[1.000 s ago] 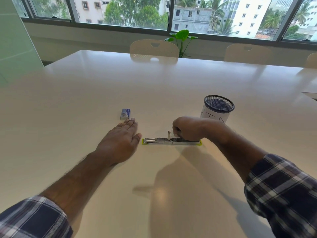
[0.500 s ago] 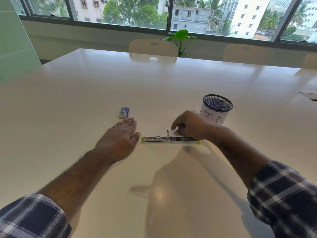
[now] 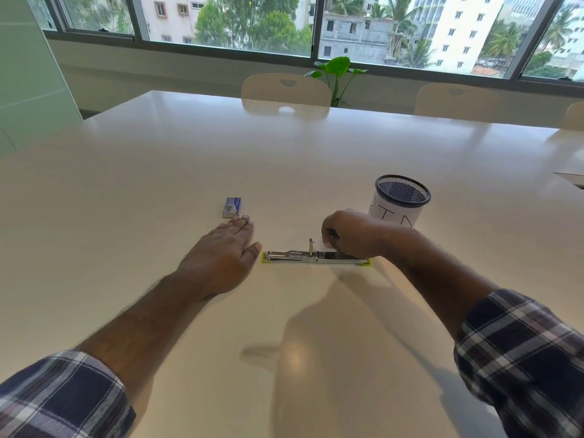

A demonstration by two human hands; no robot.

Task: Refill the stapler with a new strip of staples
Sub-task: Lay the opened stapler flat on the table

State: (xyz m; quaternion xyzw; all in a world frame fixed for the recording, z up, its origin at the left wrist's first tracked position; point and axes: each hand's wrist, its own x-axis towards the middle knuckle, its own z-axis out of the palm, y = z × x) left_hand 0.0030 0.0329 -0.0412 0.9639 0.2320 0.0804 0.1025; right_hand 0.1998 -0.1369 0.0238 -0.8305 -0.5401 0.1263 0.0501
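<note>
The stapler (image 3: 290,257) lies opened out flat on the white table (image 3: 158,172), a long metal magazine on a yellow-green base with a short metal post standing at its middle. My left hand (image 3: 221,257) rests palm down on the table, holding nothing, its thumb close to the stapler's left end. My right hand (image 3: 350,237) hovers low over the stapler's right half with fingers curled and pinched. A small pale glint between thumb and fingertips looks like the staple strip. The hand hides the right part of the magazine. A small blue staple box (image 3: 232,207) lies just beyond my left fingertips.
A black mesh pen cup (image 3: 401,197) with a white paper wrap stands right behind my right hand. Cream chairs (image 3: 286,93) line the table's far edge, with a potted plant (image 3: 338,67) and windows behind. A flat object pokes in at the right edge (image 3: 572,180).
My right hand rose off the stapler's right half with fingers pinched, then came back down close to the magazine. My left hand and the stapler stayed in place.
</note>
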